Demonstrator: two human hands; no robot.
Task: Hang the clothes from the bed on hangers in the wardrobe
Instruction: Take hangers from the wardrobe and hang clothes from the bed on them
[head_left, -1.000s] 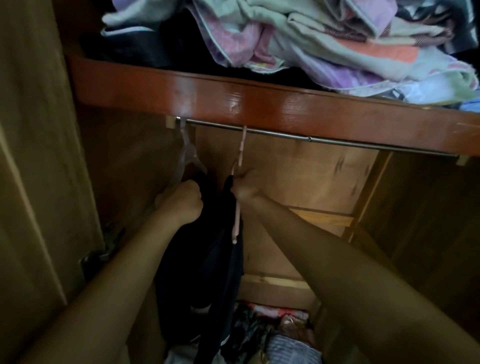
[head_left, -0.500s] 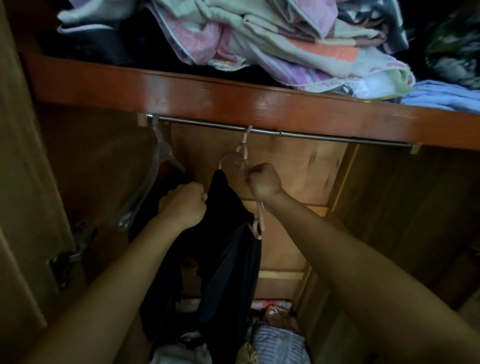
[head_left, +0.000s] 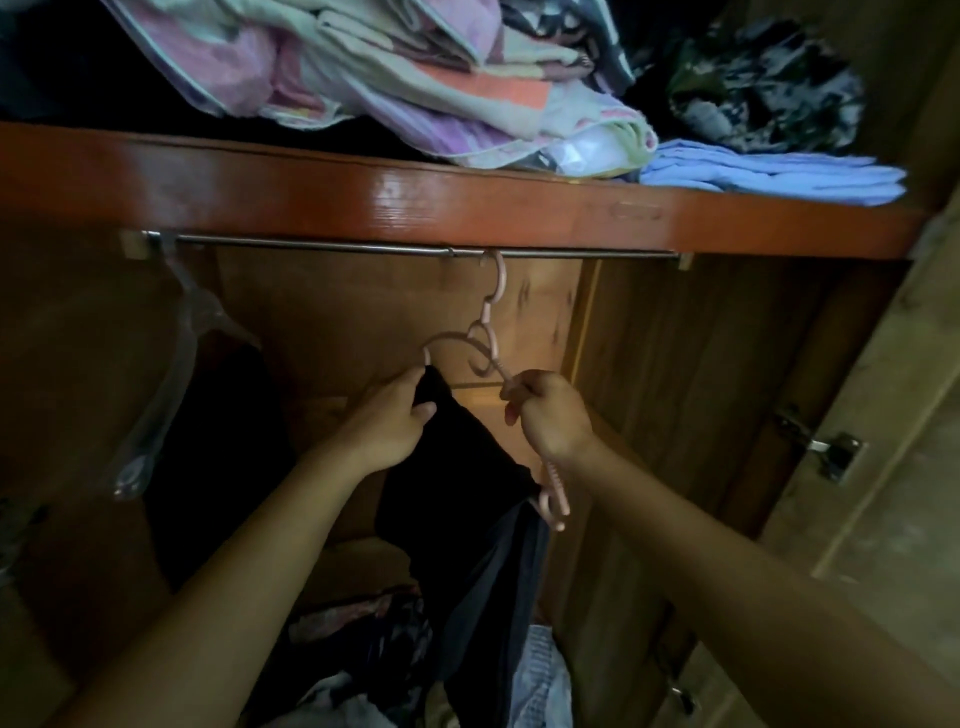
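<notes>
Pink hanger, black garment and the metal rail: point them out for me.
pink hanger (head_left: 487, 332), head view, on its neck below the hook.
black garment (head_left: 457, 467), head view, on the cloth between the hands.
metal rail (head_left: 311, 245), head view, on its bare left stretch.

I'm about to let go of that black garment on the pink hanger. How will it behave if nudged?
Probably floppy: the black garment drapes in loose folds below the left hand. It may slide off, since it sits bunched on one arm of the pink hanger, which is tilted. The hanger likely swings, hooked only on the rail.
</notes>
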